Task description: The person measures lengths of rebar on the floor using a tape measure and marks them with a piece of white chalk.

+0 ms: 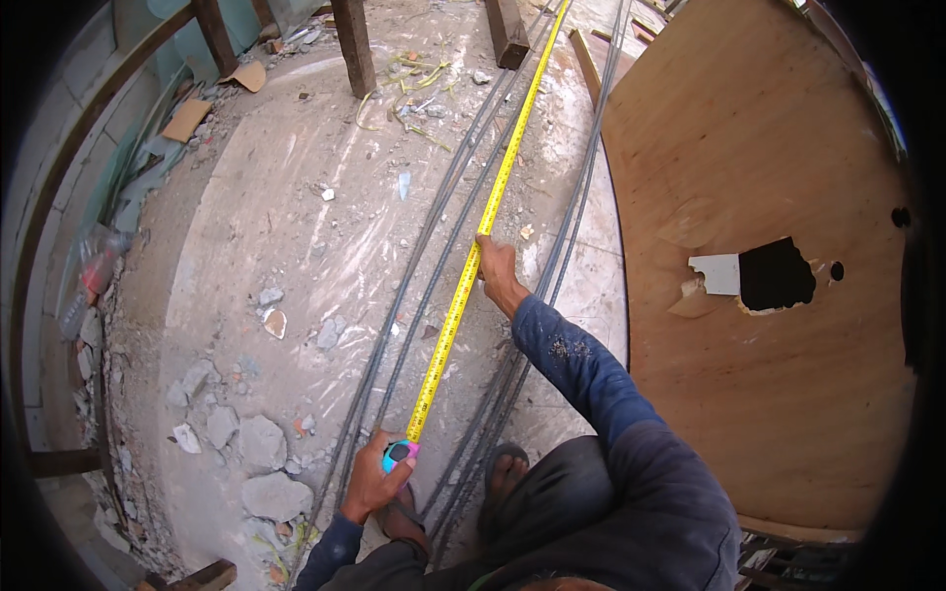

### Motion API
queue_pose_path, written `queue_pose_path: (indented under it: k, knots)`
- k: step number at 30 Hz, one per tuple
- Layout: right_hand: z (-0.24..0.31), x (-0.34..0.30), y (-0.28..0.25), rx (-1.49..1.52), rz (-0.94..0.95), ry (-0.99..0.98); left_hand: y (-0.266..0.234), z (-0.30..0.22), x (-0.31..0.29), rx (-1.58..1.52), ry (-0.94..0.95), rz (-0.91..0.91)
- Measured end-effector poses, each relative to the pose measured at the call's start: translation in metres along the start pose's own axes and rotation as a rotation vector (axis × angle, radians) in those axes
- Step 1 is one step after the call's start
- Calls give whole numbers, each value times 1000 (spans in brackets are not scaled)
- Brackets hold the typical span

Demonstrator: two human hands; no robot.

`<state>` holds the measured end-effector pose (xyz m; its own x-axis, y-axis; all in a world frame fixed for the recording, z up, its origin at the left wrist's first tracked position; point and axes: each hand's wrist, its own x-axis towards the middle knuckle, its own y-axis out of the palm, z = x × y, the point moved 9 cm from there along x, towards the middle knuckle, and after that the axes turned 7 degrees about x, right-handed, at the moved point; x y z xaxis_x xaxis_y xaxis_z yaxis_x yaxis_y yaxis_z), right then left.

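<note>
My left hand is closed around the case of a tape measure, coloured turquoise, pink and black. From the case a long yellow blade runs up and away across the floor, past the top edge of the view. Farther along, my right hand pinches the blade at its right edge, with the arm stretched forward. Beneath and beside the blade lie long thin steel bars, roughly in line with it. Another bundle of steel bars passes to the right of my right hand. The blade's far end is out of view.
A large plywood sheet with a ragged hole stands at the right. Broken concrete chunks lie at the lower left. Wooden posts and a timber beam are at the far side. Plastic rubbish lines the left wall.
</note>
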<state>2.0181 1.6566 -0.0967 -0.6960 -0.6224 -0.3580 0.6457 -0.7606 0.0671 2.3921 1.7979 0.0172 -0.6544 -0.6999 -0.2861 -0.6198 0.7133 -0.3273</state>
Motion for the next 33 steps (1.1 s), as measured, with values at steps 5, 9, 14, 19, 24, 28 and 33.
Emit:
queue_pose_path:
  k: [5, 9, 14, 19, 24, 28, 33]
  knots:
    - [11, 3, -7, -22, 18, -64, 2, -11, -8, -171, 29, 67]
    - [36, -1, -2, -91, 49, -214, -6, -15, -7, -38, 42, 11]
    - [30, -3, 19, 104, 141, -107, -17, -27, 10, 77, 95, -201]
    - [26, 10, 35, 123, 61, -63, -21, -38, 42, 90, 77, -249]
    - [36, 12, 25, 165, -16, -57, -27, -43, 58, -26, 40, -216]
    - [55, 2, 16, 213, 97, -203, -17, -52, 54, 77, 113, -136]
    - [39, -6, -3, 160, 73, -54, -1, -33, 63, 36, 5, -15]
